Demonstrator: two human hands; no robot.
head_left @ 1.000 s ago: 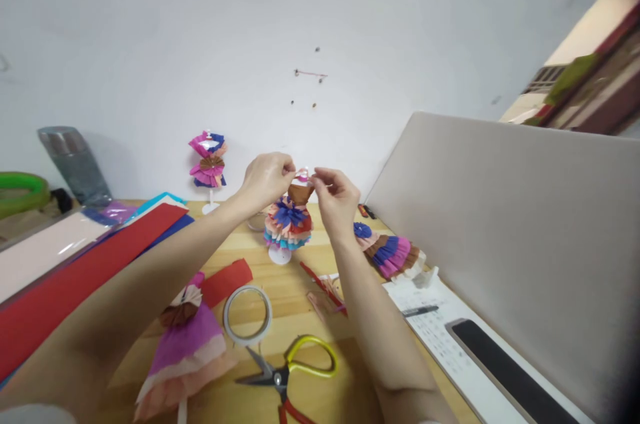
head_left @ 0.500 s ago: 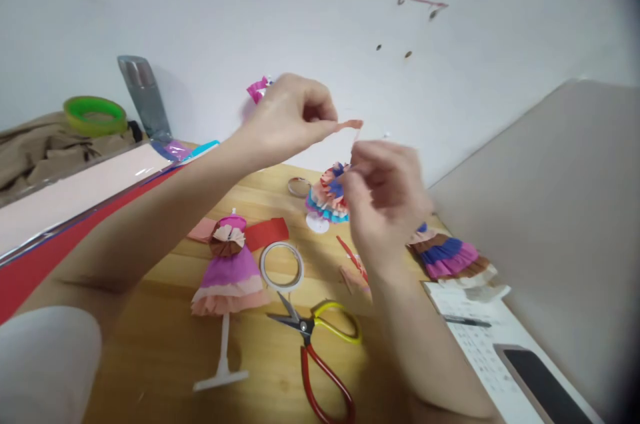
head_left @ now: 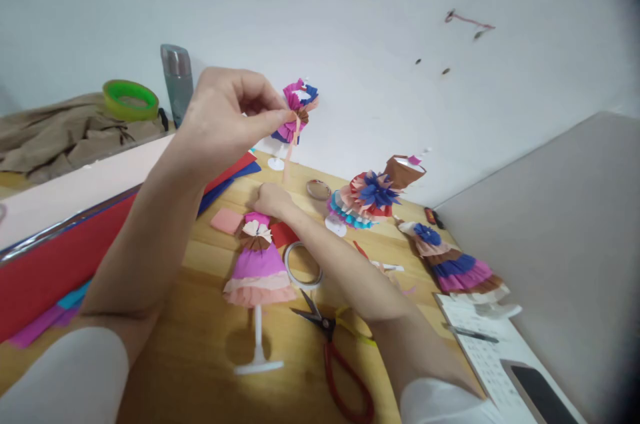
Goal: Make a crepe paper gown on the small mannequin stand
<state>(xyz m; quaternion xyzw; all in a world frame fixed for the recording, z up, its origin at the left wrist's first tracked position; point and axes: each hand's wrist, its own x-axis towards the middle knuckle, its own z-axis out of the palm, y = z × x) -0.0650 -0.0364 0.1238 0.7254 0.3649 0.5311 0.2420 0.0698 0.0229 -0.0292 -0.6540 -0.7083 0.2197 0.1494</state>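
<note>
A: What's lying nearest?
B: Scissors [head_left: 325, 324], blades apart. Just beyond, a purple dress [head_left: 259, 269] is resting nr the tape [head_left: 291, 277] + a red scrap [head_left: 285, 235].
A: R hand [head_left: 273, 201]?
B: It's sitting low, beyond the dress; its fingers are mostly hiding, so can't tell how open or if they're holding anything.
A: L hand [head_left: 227, 112]?
B: That's hovering higher; thumb's meeting fingertips, pinching a peach strip [head_left: 289, 156].
A: Where's the strip hanging?
B: Down from that pinch, its lower end dangling nr R hand. Ruffled doll [head_left: 303, 115] is standing behind, by the wall [head_left: 350, 44].
</note>
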